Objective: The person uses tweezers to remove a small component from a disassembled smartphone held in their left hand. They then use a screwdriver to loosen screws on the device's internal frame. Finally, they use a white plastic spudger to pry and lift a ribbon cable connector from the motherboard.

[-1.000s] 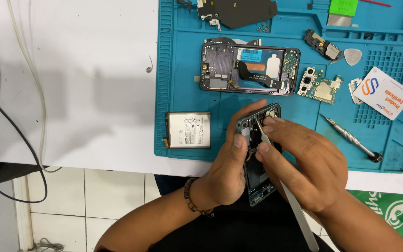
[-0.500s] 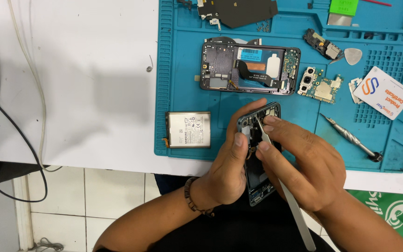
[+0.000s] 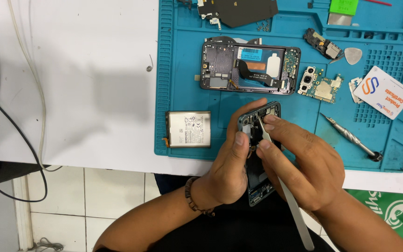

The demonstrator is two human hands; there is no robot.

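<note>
A phone frame [image 3: 257, 149], already stripped, sits at the mat's [image 3: 173, 93] six o'clock edge, gripped by the left hand [image 3: 229, 168] while the right hand [image 3: 304, 163] pinches tweezers [image 3: 283, 186] into it; battery [image 3: 190, 129], circuit board [image 3: 320, 84] and a second phone body [image 3: 250, 69] lie removed.

Left hand [image 3: 233, 165] was curled closed, thumb extended upward. Right hand [image 3: 302, 158] was pinched closed, fingertips touching the left thumb.
</note>
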